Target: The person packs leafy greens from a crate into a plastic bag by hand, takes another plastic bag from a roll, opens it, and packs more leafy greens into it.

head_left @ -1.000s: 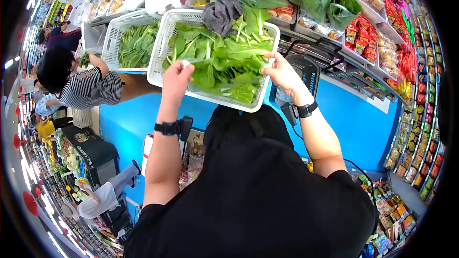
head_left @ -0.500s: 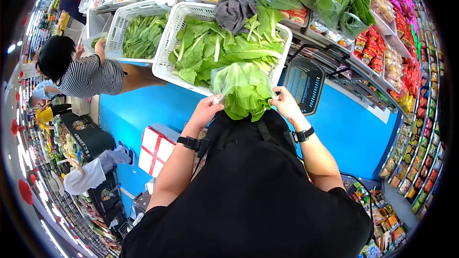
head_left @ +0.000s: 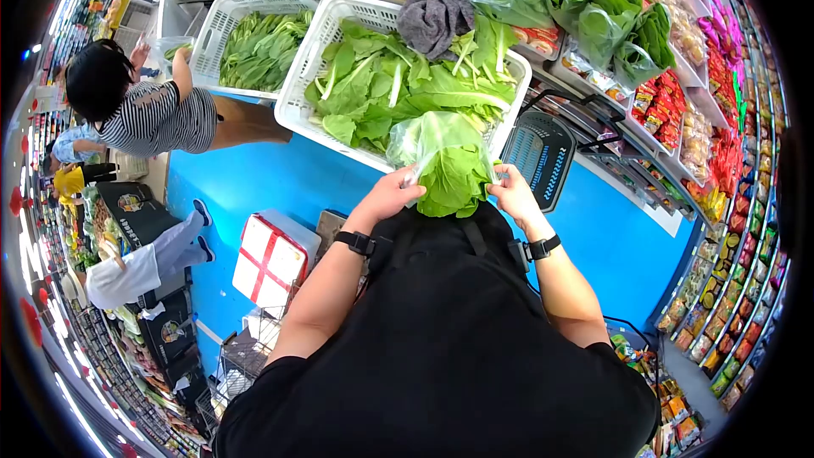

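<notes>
Between my hands is a clear plastic bag [head_left: 409, 142] with leafy greens [head_left: 454, 171] in it, their leaves spreading out toward my body. My left hand [head_left: 394, 193] pinches the bag's left edge. On its right edge, the fingers of my right hand [head_left: 514, 192] are closed. The bag lies partly over the near rim of a white basket [head_left: 297, 106] of loose greens [head_left: 365, 89]. A crumpled grey cloth [head_left: 436, 22] rests on the greens at the basket's far side.
Left of the basket stands another white basket [head_left: 206, 49] of greens, with a person in stripes [head_left: 165, 119] beside it. Bagged greens [head_left: 606, 13] lie at the back right. A dark shopping basket [head_left: 540, 153] is at right, a red-and-white box [head_left: 270, 261] at lower left.
The bag of greens, earlier held flat over the basket, has come toward my body with both hands. The view has shifted, and more of the red-and-white box shows.
</notes>
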{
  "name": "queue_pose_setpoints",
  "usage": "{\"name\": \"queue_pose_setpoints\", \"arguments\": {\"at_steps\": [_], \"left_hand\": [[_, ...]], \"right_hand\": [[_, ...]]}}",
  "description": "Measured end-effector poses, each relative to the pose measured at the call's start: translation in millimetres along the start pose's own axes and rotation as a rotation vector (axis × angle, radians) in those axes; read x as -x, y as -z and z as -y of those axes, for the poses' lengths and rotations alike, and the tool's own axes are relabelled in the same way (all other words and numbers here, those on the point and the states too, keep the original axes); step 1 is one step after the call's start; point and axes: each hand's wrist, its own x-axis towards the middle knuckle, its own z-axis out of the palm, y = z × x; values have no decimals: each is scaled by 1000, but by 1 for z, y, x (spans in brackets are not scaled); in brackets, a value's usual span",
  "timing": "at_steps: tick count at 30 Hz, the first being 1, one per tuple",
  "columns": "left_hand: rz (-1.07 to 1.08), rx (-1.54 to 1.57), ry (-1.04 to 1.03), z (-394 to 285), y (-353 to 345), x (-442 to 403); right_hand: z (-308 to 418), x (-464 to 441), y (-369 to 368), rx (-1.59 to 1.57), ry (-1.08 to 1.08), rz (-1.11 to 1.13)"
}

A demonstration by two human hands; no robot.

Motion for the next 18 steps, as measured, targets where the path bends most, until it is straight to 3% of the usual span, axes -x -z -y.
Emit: {"name": "queue_pose_setpoints", "arguments": {"at_steps": [1,3,5,7,9,11,15,17,18], "left_hand": [[50,-46,80,-1,6,0],[75,-53,26,2,22,-2],[-43,198,150,-10,40,-5],[-8,23,262,-7,75,-27],[-127,-114,197,-14,86,-51],[-566,-501,-22,-9,86,-83],[-479,-420,-71,-7,71,-124],[-122,-657,85,-12,68,-133],[-67,-623,56,-5,66,-137]], "right_hand": [[-1,0,1,5,-2,2],[-4,0,4,51,-11,-36],[-14,-4,8,65,-19,-58],[-19,-6,11,81,-29,-78],[-21,-7,13,90,-36,-83],[-24,-8,13,97,-48,-86],[-26,-10,13,94,-76,-96],[-24,-7,12,85,-94,-100],[-21,-8,11,71,-102,-103]]}}
